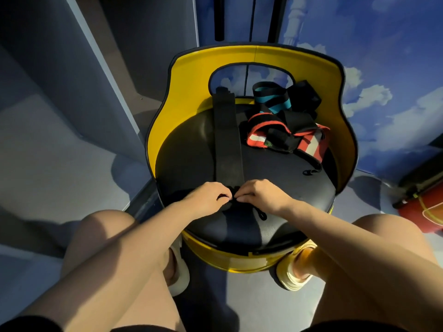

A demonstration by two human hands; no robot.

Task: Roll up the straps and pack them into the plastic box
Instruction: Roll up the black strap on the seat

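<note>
A long black strap [227, 137] lies flat along the black round seat [189, 161] of a yellow chair, running from the backrest toward me. Its near end is pinched between both hands: my left hand [208, 196] and my right hand [260, 195] meet fingertip to fingertip over a small curled bit of the strap. At the back right of the seat lies a heap of other straps: a red-and-white one [311, 144], a teal-and-black one [271, 97] and black ones [304, 97]. No plastic box is in view.
The chair's yellow backrest [311, 65] curves round the far side of the seat. My bare knees flank the chair's front edge. A red object [424, 212] sits on the floor at the far right. Grey panels stand on the left.
</note>
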